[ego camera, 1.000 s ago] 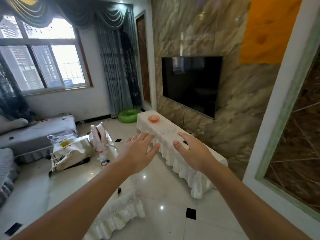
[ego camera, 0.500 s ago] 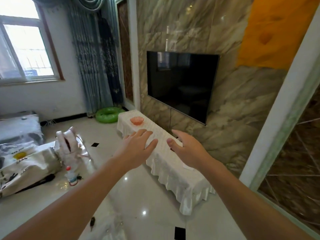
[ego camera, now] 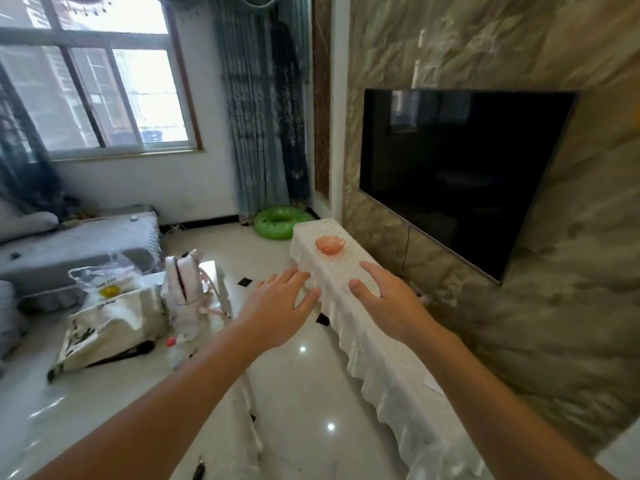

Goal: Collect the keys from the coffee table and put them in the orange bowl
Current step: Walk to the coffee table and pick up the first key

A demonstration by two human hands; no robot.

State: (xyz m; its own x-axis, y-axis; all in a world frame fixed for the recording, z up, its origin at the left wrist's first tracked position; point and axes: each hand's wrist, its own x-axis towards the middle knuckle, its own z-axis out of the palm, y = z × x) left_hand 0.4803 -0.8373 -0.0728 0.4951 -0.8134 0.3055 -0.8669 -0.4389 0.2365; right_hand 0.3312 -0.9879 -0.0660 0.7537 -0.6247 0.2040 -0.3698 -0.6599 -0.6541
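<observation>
- Both your hands are out in front, the left hand (ego camera: 277, 308) and right hand (ego camera: 388, 299) each spread flat, fingers splayed, gripping nothing.
- Compared with half a second back, your view has swung left: the window (ego camera: 100, 88) fills more of the frame and the television (ego camera: 460, 174) sits further right.
- Under the television runs a long cloth-covered stand (ego camera: 381, 358), and the orange bowl (ego camera: 330, 244) rests near its far end, beyond your fingertips.
- At the bottom edge a small dark object (ego camera: 199, 472) lies on a white-clothed tabletop (ego camera: 242, 427); it may be the keys, though I can't tell.
- Nothing is collected yet, so look down before reaching.
</observation>
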